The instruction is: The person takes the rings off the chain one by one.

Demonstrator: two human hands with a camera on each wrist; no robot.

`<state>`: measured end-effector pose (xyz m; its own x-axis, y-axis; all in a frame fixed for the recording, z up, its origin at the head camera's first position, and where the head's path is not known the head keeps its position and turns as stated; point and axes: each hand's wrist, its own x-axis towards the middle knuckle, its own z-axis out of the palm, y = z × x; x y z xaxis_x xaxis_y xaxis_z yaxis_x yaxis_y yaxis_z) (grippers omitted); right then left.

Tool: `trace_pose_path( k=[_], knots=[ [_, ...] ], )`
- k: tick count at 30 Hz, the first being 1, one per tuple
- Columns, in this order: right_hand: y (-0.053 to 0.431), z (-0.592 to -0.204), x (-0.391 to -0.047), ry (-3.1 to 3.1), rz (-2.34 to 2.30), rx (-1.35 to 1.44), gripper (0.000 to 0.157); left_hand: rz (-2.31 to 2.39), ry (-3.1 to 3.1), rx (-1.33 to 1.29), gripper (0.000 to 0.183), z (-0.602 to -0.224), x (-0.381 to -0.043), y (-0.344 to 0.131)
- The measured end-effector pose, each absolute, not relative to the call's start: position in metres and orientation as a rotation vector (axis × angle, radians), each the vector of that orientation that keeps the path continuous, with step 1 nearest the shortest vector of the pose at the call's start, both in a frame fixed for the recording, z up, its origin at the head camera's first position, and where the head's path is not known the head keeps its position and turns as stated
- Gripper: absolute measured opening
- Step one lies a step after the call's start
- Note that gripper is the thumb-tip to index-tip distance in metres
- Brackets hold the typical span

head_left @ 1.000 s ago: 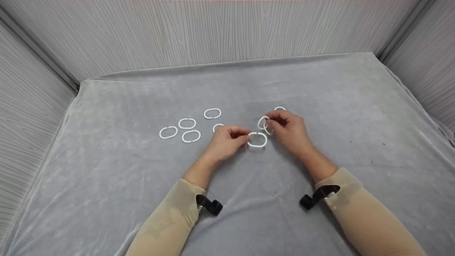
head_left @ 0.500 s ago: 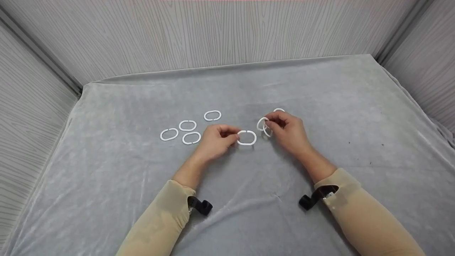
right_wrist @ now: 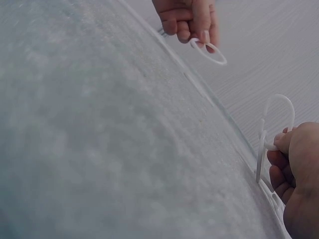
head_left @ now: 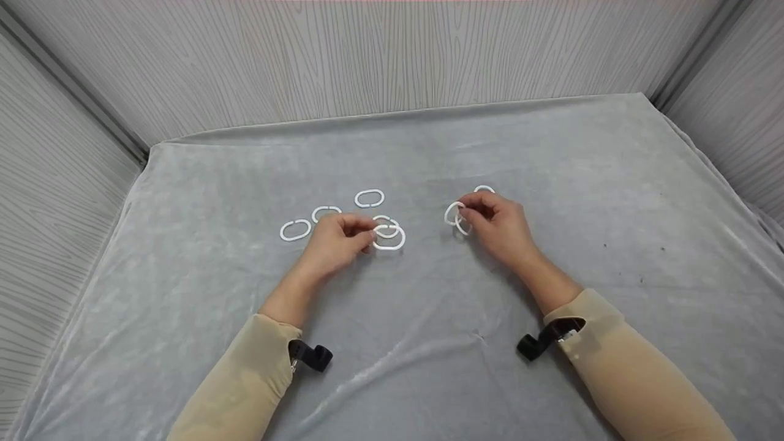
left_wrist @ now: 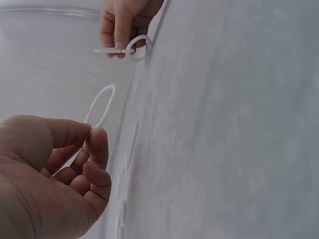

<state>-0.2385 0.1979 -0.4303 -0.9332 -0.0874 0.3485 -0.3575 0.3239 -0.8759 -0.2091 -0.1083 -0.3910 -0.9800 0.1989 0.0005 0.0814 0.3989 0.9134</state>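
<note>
My left hand (head_left: 334, 242) pinches a white oval curtain ring (head_left: 389, 248) between thumb and fingertips. It is a thin ring with a small gap in one long side, and it overlaps another ring (head_left: 376, 218) lying behind it. To the right, my right hand (head_left: 499, 226) pinches a white curtain ring (head_left: 446, 216), with a second ring (head_left: 463, 234) hooked through it, as the left wrist view shows with the linked ring (left_wrist: 149, 45). Beyond the right hand's knuckles a further ring (head_left: 484, 187) peeks out, mostly hidden.
Loose rings lie on the grey cloth (head_left: 416, 343) to the left: one at far left (head_left: 296, 239), one partly behind the left hand (head_left: 314, 214), one farther back (head_left: 356, 198). Grey wood-grain panels (head_left: 392, 55) stand behind the table and at both sides.
My left hand has moved left with its ring, away from the right hand, and now covers part of the loose rings. The right hand has stayed nearly still with its linked rings.
</note>
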Motion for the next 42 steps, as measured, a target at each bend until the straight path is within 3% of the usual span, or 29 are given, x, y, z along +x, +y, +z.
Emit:
trace_pose_path(
  k=[42],
  knots=[
    [0.199,-0.427,-0.237,-2.379,1.662,0.405,0.011,1.304,2.782,0.280,0.015,-0.395,-0.202,-0.138]
  ],
)
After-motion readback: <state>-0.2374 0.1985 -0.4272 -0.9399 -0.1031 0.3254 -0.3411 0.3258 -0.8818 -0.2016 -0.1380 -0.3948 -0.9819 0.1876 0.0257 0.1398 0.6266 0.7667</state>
